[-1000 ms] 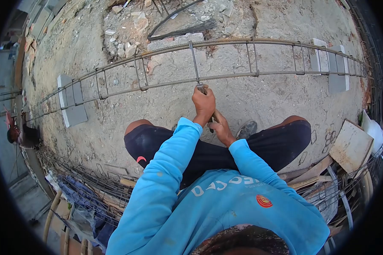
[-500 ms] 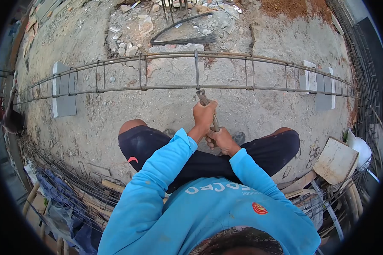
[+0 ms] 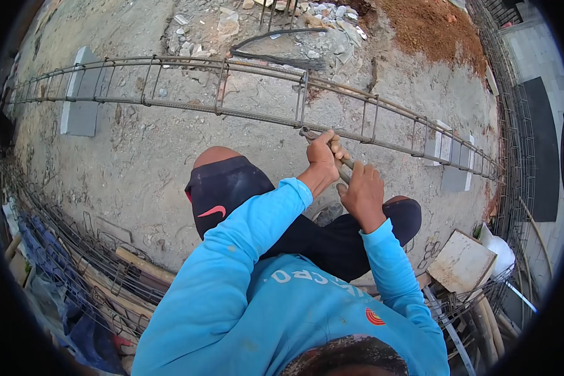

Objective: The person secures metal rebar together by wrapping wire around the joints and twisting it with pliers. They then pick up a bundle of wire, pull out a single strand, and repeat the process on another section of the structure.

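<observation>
1. Gripping the dark metal pincer tool (image 3: 309, 134) with both hands, the person sits on the near side of the long rusty steel rebar cage (image 3: 232, 115). The left hand (image 3: 323, 156) is closed round the handles just behind the tool's head, and the right hand (image 3: 362, 191) is closed round them further back.
2. Half a second ago the right hand sat lower, almost tucked behind the left. It has since come up beside it, and the handles lean off to the right instead of pointing straight at the cage.
3. The tool's head has stayed where it was, against the cage's near bar where a thin upright steel stirrup (image 3: 304, 100) crosses it.
4. The cage looks unmoved on its grey concrete block (image 3: 80, 116). It slants across the view now only because the head has turned.
5. With the handles swung and the head fixed, the work at that joint seems to be mid-twist, since neither hand has let go.
</observation>
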### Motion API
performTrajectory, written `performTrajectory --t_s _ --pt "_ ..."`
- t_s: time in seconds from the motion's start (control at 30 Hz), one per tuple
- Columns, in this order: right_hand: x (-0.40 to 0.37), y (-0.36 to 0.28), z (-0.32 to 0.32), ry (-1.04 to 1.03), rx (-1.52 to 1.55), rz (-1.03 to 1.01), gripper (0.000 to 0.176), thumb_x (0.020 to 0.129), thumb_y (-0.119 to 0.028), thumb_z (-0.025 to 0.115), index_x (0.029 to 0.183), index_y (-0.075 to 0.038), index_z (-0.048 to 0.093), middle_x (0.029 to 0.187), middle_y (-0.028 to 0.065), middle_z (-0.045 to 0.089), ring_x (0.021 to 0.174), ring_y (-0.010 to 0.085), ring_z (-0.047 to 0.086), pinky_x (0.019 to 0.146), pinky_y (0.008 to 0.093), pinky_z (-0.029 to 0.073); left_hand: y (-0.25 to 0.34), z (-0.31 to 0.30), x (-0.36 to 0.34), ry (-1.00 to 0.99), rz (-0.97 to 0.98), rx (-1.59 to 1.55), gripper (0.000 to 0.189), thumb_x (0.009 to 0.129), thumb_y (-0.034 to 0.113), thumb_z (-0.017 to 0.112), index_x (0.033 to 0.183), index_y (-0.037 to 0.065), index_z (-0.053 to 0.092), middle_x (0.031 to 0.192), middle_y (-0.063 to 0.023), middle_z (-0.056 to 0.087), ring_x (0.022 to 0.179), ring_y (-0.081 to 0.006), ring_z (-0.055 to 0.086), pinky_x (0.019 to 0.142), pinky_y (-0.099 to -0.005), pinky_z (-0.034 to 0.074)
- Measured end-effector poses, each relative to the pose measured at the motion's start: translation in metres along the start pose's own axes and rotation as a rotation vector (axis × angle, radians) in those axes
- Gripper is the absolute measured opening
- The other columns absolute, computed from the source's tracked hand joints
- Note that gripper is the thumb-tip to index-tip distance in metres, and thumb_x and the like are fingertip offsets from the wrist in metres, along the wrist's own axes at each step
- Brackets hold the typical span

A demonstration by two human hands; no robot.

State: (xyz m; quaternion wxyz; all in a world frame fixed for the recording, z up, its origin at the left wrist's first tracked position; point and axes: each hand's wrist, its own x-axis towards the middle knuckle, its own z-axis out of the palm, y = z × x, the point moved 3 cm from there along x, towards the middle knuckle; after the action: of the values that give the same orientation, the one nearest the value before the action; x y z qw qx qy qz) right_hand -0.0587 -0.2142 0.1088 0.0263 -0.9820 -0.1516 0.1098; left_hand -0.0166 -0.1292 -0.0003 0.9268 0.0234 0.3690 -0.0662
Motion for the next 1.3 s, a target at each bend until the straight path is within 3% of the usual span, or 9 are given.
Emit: performTrajectory --t_s 0.1,0.63,0.77,0.87,0.9,0.97,1.03,1.23,1.3 --pt "0.008 0.009 0.016 0.168 -0.198 -0.014 0.023 0.077 -0.011 0.067 0.097 -0.005 0.057 0.086 0.0193 0.062 0.085 0.0403 0.064 0.076 0.0523 0.050 -0.002 0.002 0.002 0.049 0.003 -0.026 0.022 0.095 0.023 0.057 0.081 0.006 0.054 0.053 -0.0010 0.041 0.049 -0.0169 0.041 0.058 -0.0401 0.043" --pt "0.018 0.038 0.048 -0.023 0.156 -0.079 0.025 0.078 -0.011 0.064 0.102 -0.004 0.060 0.092 0.0212 0.066 0.091 0.0444 0.064 0.077 0.0515 0.050 -0.009 -0.011 0.010 0.208 0.123 0.049 0.022 0.090 0.017 0.061 0.072 0.006 0.055 0.059 -0.0033 0.049 0.047 -0.0178 0.046 0.052 -0.0383 0.047" --pt "0.004 0.021 0.063 -0.209 0.559 0.122 0.021 0.086 -0.019 0.069 0.089 -0.001 0.060 0.065 0.0162 0.058 0.066 0.0344 0.063 0.063 0.0441 0.048 0.010 -0.039 -0.010 0.236 0.168 0.345 0.022 0.086 0.020 0.071 0.079 0.003 0.058 0.067 -0.0069 0.058 0.051 -0.0178 0.054 0.049 -0.0333 0.049" --pt "-0.013 0.008 0.076 -0.760 1.407 0.567 0.026 0.096 -0.030 0.067 0.088 -0.006 0.059 0.066 0.0008 0.049 0.055 0.0120 0.045 0.048 0.0297 0.036 0.030 -0.047 -0.021 0.031 0.060 0.555 0.037 0.091 0.033 0.073 0.101 0.001 0.058 0.074 -0.0089 0.063 0.058 -0.0172 0.060 0.057 -0.0361 0.054" --pt "-0.015 0.008 0.078 -0.758 1.417 0.568 0.026 0.096 -0.030 0.067 0.088 -0.006 0.059 0.066 0.0008 0.049 0.055 0.0120 0.045 0.048 0.0297 0.036 0.034 -0.045 -0.021 0.032 0.059 0.565 0.037 0.091 0.033 0.073 0.101 0.001 0.058 0.074 -0.0089 0.063 0.058 -0.0172 0.060 0.057 -0.0361 0.054" --pt "-0.023 -0.003 0.083 -1.169 2.014 0.669 0.029 0.095 -0.031 0.067 0.088 -0.005 0.059 0.066 0.0018 0.050 0.049 0.0119 0.042 0.045 0.0289 0.034 0.034 -0.037 -0.021 -0.112 -0.163 0.198 0.035 0.097 0.030 0.066 0.109 -0.002 0.059 0.070 -0.0059 0.058 0.056 -0.0143 0.055 0.058 -0.0348 0.051" --pt "-0.023 -0.005 0.081 -1.179 2.125 0.652 0.028 0.096 -0.029 0.067 0.094 -0.002 0.059 0.069 0.0041 0.054 0.050 0.0132 0.047 0.047 0.0295 0.039 0.039 -0.040 -0.018 -0.181 -0.168 0.227 0.034 0.100 0.029 0.062 0.113 -0.003 0.058 0.067 -0.0036 0.054 0.053 -0.0129 0.050 0.056 -0.0332 0.048" --pt "-0.014 0.007 0.058 -0.738 1.132 0.385 0.053 0.086 -0.035 0.077 0.114 0.003 0.054 0.088 0.0160 0.066 0.076 0.0274 0.068 0.067 0.0405 0.053 0.022 -0.027 -0.012 -0.006 -0.045 0.429 0.032 0.105 0.025 0.052 0.120 -0.003 0.056 0.061 0.0020 0.039 0.049 -0.0097 0.034 0.050 -0.0310 0.038" --pt "-0.023 0.006 0.064 -0.126 0.565 -0.036 0.064 0.079 -0.034 0.082 0.119 0.006 0.052 0.101 0.0195 0.067 0.089 0.0323 0.068 0.074 0.0449 0.053 0.017 -0.029 -0.006 0.057 0.010 0.528 0.032 0.105 0.024 0.051 0.120 -0.003 0.056 0.061 0.0023 0.038 0.049 -0.0095 0.034 0.049 -0.0315 0.038"
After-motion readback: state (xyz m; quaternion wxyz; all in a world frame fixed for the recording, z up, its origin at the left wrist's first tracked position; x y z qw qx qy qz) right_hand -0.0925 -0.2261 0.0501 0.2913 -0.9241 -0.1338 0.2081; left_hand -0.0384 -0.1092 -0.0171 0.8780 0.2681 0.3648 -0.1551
